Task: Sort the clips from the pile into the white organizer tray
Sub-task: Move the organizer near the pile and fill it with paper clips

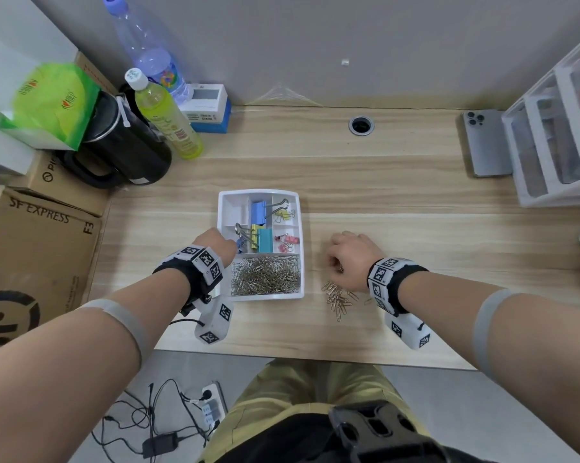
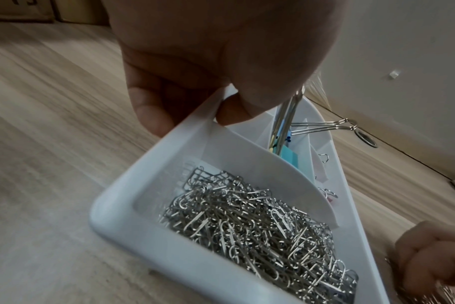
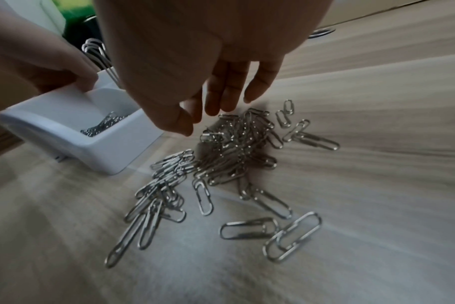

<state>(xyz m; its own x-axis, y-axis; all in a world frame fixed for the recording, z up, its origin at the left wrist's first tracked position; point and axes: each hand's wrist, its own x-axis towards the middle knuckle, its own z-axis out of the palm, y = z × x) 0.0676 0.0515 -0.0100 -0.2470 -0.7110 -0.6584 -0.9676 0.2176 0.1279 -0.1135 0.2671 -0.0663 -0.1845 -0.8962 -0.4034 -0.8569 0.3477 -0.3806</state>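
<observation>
The white organizer tray [image 1: 302, 228] sits mid-table. Its front compartment is full of silver paper clips [image 1: 265, 274] [image 2: 247, 226]; the upper compartments hold blue [image 1: 258, 208], teal and yellow [image 1: 263, 240] and small pink binder clips [image 1: 286, 243]. My left hand [image 1: 220, 243] [image 2: 192, 115] pinches the tray's left rim [image 2: 112, 205], thumb inside and fingers outside. A loose pile of paper clips [image 1: 337, 297] [image 3: 234, 148] lies on the table to the right of the tray [image 3: 104, 152]. My right hand [image 1: 335, 259] [image 3: 203, 117] hovers just over the pile, fingers pointing down, with nothing visibly between them.
At the back left stand a black kettle [image 1: 121, 145], two bottles [image 1: 168, 121] and cardboard boxes [image 1: 38, 248]. A phone [image 1: 485, 142] and a clear drawer unit [image 1: 556, 135] are at the back right. A cable hole [image 1: 361, 125] lies behind the tray.
</observation>
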